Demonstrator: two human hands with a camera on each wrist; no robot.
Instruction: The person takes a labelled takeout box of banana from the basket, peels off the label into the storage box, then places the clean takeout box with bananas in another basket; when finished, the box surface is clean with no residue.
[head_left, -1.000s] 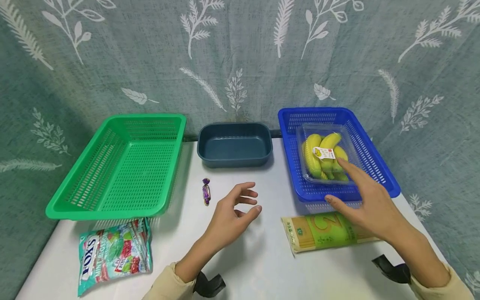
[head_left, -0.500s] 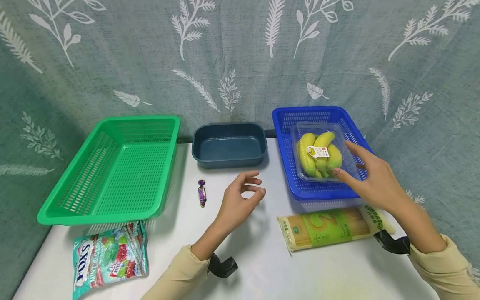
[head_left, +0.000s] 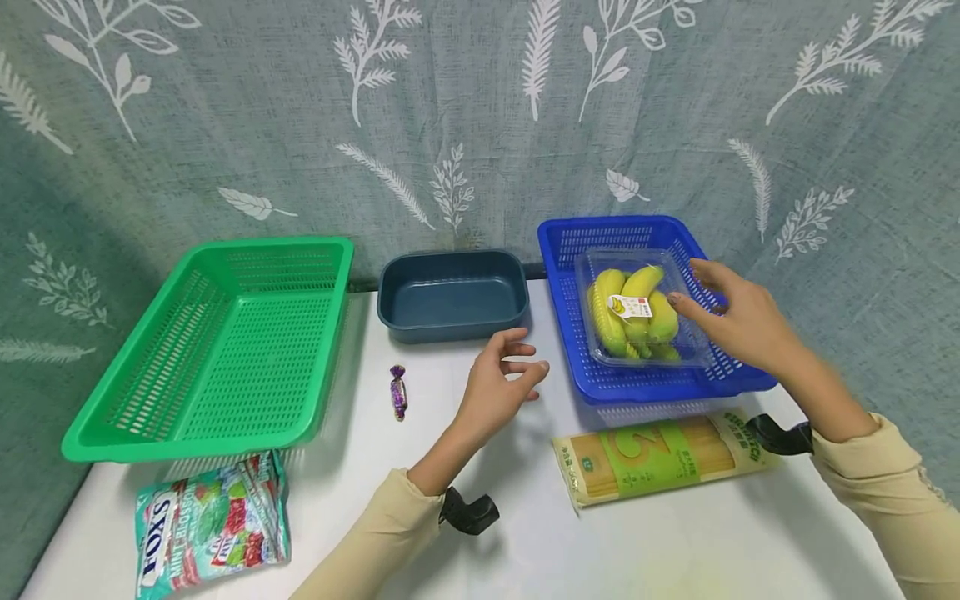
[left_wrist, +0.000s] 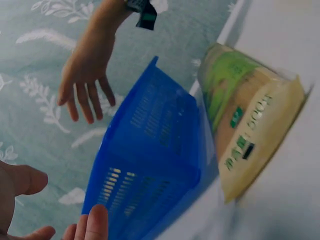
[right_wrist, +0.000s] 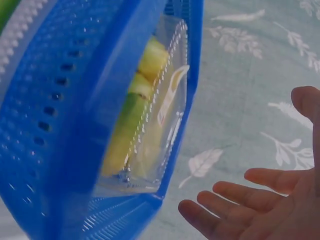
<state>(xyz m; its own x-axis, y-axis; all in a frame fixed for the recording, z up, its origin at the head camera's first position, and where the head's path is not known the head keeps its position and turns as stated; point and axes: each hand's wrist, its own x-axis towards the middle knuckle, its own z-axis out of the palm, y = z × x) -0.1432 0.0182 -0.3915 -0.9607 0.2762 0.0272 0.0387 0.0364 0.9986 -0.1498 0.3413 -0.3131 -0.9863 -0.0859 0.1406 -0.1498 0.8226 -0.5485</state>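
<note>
A clear plastic box of bananas (head_left: pixel 636 312) with a white label lies inside the blue basket (head_left: pixel 600 387). Over the basket's right side hovers my right hand (head_left: pixel 742 321), its fingers loosely bent and holding nothing; the right wrist view shows a gap between those fingers and the box. My left hand (head_left: pixel 498 387) hangs above the table between the dark blue tub (head_left: pixel 453 329) and the basket, fingers relaxed and nothing in them. Below the basket lies a flat pack of noodles (head_left: pixel 663 460) with a green band.
A green basket (head_left: pixel 247 367) stands at the left, with a teal bag of Fox's candy (head_left: pixel 213 525) in front of it. One purple-wrapped candy (head_left: pixel 398 392) lies on the white table (head_left: pixel 600 558) before the tub. A patterned curtain (head_left: pixel 465 100) hangs behind.
My right hand has drawn back from over the banana box to the basket's right side. My left hand has moved slightly right and farther forward. The whole view has shifted a little.
</note>
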